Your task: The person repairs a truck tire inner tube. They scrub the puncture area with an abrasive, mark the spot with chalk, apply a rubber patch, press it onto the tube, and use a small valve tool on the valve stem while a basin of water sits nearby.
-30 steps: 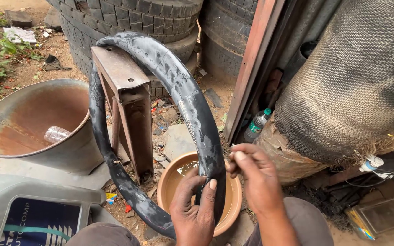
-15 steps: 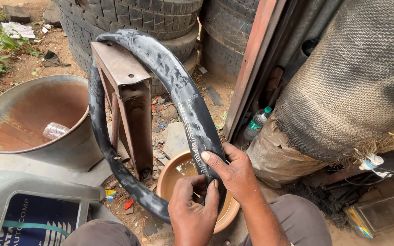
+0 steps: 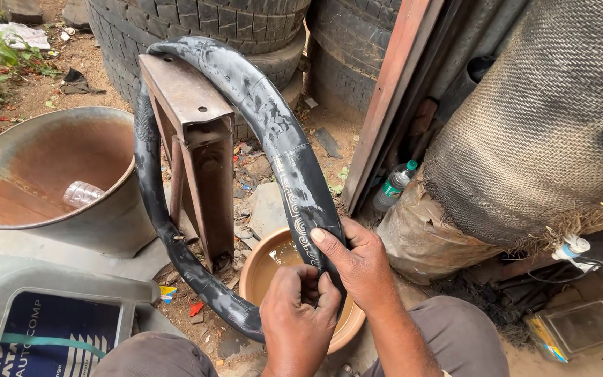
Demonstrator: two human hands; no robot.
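Both hands grip the black inner tube (image 3: 266, 126) at its six o'clock bend — right hand (image 3: 361, 262) wrapped over it, left hand (image 3: 298, 318) pinching beneath — above a bowl of murky water (image 3: 266, 262); the tube loops over a rusty metal stand (image 3: 193, 132) at eleven o'clock.

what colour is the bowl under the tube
Terracotta orange-brown bowl, holding murky water; seen in the head view, below the black inner tube.

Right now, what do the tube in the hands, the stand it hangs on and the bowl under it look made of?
Inner tube: black rubber by the look, wet sheen, bending where both hands grip it.
Stand: metal, probably steel, brown with rust, a bolt hole on top.
Bowl: orange-brown, matte, maybe clay or plastic; holds murky water.
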